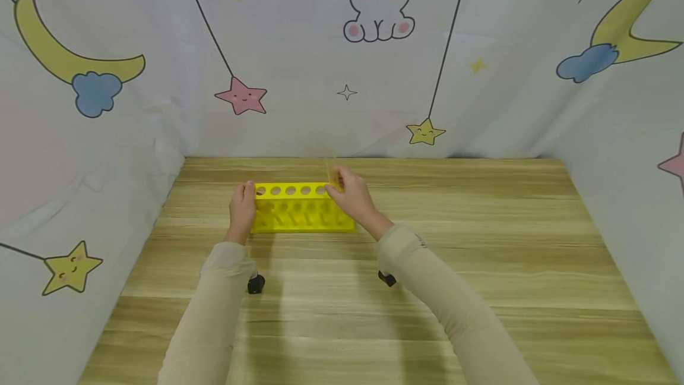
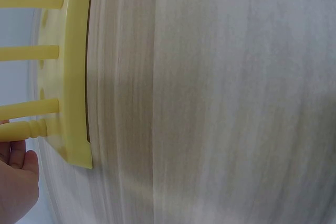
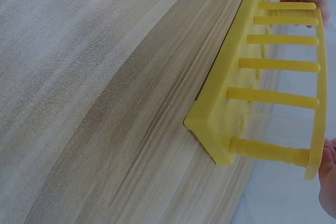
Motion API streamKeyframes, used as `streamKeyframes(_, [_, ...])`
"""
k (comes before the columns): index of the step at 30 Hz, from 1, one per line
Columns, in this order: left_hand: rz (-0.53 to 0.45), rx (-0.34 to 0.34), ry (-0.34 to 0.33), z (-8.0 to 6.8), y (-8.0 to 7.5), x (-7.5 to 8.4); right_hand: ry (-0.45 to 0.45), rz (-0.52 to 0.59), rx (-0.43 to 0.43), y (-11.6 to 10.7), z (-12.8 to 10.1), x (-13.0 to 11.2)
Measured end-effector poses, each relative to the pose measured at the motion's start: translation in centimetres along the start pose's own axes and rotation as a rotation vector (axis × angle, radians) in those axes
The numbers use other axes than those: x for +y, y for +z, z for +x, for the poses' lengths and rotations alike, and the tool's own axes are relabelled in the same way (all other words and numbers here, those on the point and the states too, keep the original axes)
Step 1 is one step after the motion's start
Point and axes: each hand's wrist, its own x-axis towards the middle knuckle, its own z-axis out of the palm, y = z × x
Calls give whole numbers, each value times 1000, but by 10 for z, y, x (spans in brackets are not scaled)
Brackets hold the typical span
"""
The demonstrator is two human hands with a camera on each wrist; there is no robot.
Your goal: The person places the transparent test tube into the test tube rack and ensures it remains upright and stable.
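Left hand (image 1: 242, 210) grips the left end of the yellow rack (image 1: 301, 208) mid-worktop (image 1: 481, 266), right hand (image 1: 352, 198) fingers pinch a thin clear tube (image 1: 331, 171) over the rightmost hole; keep it vertical, lower slowly.

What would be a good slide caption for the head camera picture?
Two hands at a yellow test-tube rack on a wooden table.

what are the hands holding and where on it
Left hand holds the yellow rack at its left end. Right hand pinches something thin over its right end; unclear what.
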Motion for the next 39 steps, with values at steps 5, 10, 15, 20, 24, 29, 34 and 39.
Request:
streamKeyframes(5, [16, -4, -1, -4, 0, 7, 2, 0, 1, -1, 0, 0])
streamKeyframes(10, [16, -6, 8, -5, 1, 8, 14, 7, -5, -1, 0, 0])
streamKeyframes(15, [14, -11, 6, -6, 1, 9, 19, 7, -11, -2, -1, 1])
streamKeyframes(20, [9, -12, 1, -6, 1, 9, 19, 2, -12, -4, -2, 2])
streamKeyframes(24, [2, -16, -9, -6, 0, 9, 52, 0, -33, -6, -4, 4])
streamKeyframes(29, [-6, -15, -12, -6, -1, 8, 57, -5, -42, -8, -6, 6])
streamKeyframes(34, [-10, -6, -12, -6, -1, 8, 29, -35, -25, -10, -7, 8])
streamKeyframes(39, [-21, 5, -16, -5, 0, 7, 33, -92, -18, -12, -8, 10])
